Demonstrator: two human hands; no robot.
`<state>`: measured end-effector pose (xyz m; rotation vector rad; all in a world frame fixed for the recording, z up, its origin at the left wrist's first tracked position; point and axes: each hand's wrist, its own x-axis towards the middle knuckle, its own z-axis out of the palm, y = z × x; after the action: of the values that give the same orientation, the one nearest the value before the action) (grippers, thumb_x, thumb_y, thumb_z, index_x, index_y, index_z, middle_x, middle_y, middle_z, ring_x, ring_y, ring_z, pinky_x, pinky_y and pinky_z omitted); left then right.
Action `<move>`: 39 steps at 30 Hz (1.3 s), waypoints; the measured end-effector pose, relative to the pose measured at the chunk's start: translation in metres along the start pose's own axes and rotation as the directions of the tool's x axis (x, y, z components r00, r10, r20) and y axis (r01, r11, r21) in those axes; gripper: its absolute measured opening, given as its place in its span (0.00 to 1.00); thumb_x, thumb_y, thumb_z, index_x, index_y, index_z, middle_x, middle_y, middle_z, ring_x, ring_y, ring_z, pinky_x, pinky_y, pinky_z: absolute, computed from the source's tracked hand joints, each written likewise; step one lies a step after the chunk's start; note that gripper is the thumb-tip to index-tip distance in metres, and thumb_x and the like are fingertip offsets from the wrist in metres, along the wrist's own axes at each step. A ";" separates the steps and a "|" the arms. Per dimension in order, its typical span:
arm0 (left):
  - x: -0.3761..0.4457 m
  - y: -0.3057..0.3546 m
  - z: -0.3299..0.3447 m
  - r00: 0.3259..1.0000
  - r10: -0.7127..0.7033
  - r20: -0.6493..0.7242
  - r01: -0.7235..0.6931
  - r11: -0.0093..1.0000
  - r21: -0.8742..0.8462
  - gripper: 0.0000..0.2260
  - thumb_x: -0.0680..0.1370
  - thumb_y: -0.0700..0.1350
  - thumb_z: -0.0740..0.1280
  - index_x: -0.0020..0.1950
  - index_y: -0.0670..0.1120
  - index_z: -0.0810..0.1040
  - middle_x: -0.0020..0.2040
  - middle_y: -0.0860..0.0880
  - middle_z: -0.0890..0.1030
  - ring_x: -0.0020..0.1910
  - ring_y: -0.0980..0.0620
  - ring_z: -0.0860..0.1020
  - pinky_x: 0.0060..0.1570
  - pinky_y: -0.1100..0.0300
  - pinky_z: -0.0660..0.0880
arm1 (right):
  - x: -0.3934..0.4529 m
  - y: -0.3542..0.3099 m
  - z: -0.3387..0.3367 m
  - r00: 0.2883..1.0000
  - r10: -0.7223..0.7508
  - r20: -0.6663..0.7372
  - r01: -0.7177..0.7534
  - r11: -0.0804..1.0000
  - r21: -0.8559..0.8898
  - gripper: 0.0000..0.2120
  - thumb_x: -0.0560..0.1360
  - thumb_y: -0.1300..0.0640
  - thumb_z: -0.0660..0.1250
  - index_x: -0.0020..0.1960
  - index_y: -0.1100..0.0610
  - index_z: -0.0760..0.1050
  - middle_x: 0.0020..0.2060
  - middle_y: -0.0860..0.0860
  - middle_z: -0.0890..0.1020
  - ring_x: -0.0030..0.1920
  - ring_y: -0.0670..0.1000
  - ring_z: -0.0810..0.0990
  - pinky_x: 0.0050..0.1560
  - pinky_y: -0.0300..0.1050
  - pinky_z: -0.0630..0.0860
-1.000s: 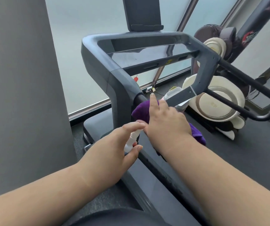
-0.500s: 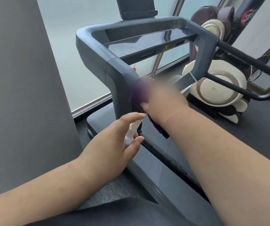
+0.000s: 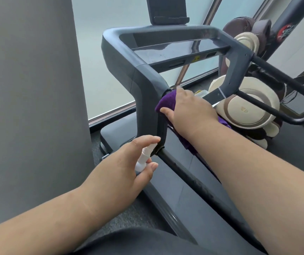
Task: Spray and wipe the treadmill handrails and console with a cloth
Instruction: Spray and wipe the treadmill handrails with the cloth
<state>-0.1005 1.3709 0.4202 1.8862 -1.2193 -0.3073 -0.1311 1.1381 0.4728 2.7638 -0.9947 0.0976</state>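
A dark grey treadmill fills the middle of the view, its glossy console [image 3: 173, 50] at the top and a tablet holder above it. My right hand [image 3: 188, 109] presses a purple cloth [image 3: 166, 102] around the top of the left handrail [image 3: 188, 173], where the black bar meets the grey frame. Part of the cloth hangs below my wrist. My left hand [image 3: 125, 168] grips a small white spray bottle [image 3: 144, 158], nozzle close to the handrail's lower joint. The right handrail [image 3: 283, 83] runs along the far side.
A grey wall or pillar [image 3: 28, 89] stands close on the left. Frosted windows [image 3: 110, 70] lie behind the treadmill. A cream and brown massage chair [image 3: 246, 107] sits just beyond the right handrail. The treadmill deck [image 3: 175, 188] runs under my arms.
My right hand has slid the purple cloth up the left handrail to the joint with the frame. My left hand stays on the spray bottle. The view has shifted slightly.
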 end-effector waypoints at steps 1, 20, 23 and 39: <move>-0.001 0.000 -0.002 1.000 -0.004 -0.007 0.004 1.000 -0.002 0.22 0.76 0.56 0.65 0.65 0.71 0.61 0.45 0.65 0.76 0.45 0.66 0.75 0.40 0.75 0.68 | 0.010 -0.008 0.000 1.000 -0.004 0.005 0.004 1.000 -0.004 0.38 0.78 0.34 0.58 0.77 0.57 0.54 0.69 0.56 0.71 0.64 0.60 0.74 0.56 0.55 0.73; 0.048 0.063 0.059 0.946 0.258 0.197 -0.253 0.966 -0.049 0.23 0.75 0.56 0.66 0.61 0.76 0.58 0.51 0.65 0.77 0.47 0.65 0.76 0.44 0.75 0.68 | -0.111 0.076 -0.001 0.998 0.062 -0.024 -0.060 0.995 0.078 0.36 0.74 0.38 0.49 0.80 0.45 0.49 0.72 0.48 0.69 0.60 0.57 0.75 0.57 0.55 0.75; 0.054 0.074 0.073 0.924 0.307 0.230 -0.300 0.952 -0.065 0.22 0.75 0.55 0.66 0.65 0.71 0.62 0.50 0.64 0.78 0.47 0.65 0.76 0.44 0.77 0.67 | -0.138 0.094 0.003 0.993 0.108 -0.044 -0.103 0.990 0.100 0.35 0.77 0.36 0.56 0.80 0.45 0.51 0.70 0.47 0.70 0.59 0.56 0.75 0.58 0.55 0.74; 0.045 0.122 0.119 0.809 0.447 0.381 -0.435 0.892 -0.123 0.23 0.73 0.56 0.66 0.58 0.78 0.58 0.47 0.61 0.78 0.39 0.57 0.77 0.36 0.59 0.71 | -0.302 0.183 0.080 0.660 0.591 -0.465 -0.268 0.763 0.589 0.33 0.72 0.37 0.69 0.71 0.55 0.72 0.62 0.48 0.77 0.60 0.52 0.78 0.62 0.50 0.74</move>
<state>-0.2263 1.2514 0.4500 1.4877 -1.8785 -0.4674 -0.4810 1.1719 0.3863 2.4180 -1.5513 1.4335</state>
